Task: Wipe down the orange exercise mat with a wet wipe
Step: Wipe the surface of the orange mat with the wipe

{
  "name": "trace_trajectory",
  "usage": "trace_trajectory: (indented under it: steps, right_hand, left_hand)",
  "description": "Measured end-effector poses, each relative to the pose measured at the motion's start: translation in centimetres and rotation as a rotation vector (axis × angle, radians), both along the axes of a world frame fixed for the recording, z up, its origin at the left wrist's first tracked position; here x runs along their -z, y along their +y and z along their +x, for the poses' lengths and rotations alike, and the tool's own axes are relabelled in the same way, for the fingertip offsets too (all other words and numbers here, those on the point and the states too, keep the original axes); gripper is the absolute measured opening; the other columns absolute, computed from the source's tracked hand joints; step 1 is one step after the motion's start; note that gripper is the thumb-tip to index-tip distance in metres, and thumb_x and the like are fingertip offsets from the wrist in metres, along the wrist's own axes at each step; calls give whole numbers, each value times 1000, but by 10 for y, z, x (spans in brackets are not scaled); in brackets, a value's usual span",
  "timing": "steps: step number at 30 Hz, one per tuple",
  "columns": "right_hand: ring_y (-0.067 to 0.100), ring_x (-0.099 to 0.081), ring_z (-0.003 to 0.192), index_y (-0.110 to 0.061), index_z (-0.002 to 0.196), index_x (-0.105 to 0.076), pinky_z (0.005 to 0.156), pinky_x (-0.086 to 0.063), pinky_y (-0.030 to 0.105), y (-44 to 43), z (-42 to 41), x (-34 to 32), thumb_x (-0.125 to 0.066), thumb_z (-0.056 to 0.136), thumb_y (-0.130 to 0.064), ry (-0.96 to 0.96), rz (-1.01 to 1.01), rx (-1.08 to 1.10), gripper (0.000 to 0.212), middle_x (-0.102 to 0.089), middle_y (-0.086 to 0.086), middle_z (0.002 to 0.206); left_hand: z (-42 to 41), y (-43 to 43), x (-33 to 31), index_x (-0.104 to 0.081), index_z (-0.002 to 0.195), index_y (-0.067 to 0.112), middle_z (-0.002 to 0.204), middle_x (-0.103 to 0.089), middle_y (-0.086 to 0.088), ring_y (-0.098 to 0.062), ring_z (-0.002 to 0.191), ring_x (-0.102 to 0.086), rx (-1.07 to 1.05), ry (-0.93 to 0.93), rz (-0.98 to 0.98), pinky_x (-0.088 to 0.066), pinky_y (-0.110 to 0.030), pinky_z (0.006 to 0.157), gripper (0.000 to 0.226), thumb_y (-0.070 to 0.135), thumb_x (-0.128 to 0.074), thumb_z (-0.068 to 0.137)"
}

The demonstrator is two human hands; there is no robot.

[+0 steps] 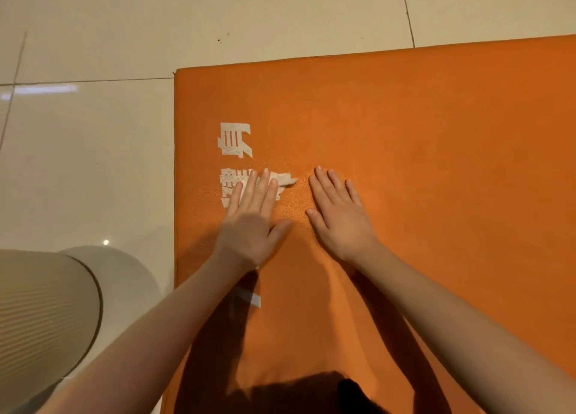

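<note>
Both my hands lay flat on the orange mat [405, 126], the left one over the wet wipe [284, 180].

My left hand [254, 217] was released, its straight fingers pressing the crumpled white wipe onto the mat near its left edge, over the white printed characters [235, 140]. My right hand [339, 217] rested just beside it, open too, palm down on bare orange, grasping nothing. The mat lay on the pale tiled floor [87, 139], with a ribbed beige roll [40, 314] at my left.
</note>
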State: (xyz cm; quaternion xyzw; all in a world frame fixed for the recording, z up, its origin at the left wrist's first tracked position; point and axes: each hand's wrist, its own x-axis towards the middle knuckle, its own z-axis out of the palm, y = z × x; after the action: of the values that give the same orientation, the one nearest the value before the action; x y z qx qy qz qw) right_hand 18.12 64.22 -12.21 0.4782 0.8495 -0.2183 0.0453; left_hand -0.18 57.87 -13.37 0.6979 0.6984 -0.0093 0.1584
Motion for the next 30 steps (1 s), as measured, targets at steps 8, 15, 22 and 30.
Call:
trace_trajectory:
  steps: [8,15,22,30]
  right_hand:
    - [16,12,150,-17,157,-2,119,11,36,34,-21,-3,-27,105,-41,-40,7,34,63,11,-2,163]
    - [16,10,150,-17,157,-5,119,10,36,55,-26,-1,-30,104,-41,-30,24,0,63,6,-2,164]
    - [18,10,150,-17,157,-3,120,9,39,90,-45,-1,-28,104,-43,-62,24,-51,64,8,-1,164]
    - [21,14,150,-16,156,5,120,11,42,87,-47,7,-18,104,-45,-138,104,-73,63,14,2,163]
  left_hand:
    - [-25,44,-2,10,154,13,161,21,-8,-20,147,22,-158,44,-44,13,-38,120,73,56,-10,99]
    - [-11,32,5,-7,156,9,164,1,-10,-23,151,5,6,20,41,5,-41,122,79,62,-4,96]
    - [-34,83,-6,6,155,13,163,16,-8,-20,149,18,-190,55,-49,12,-38,120,72,55,-13,101]
    - [-41,115,1,5,156,13,163,16,-7,-20,149,18,-191,70,-4,13,-38,120,71,54,-14,101]
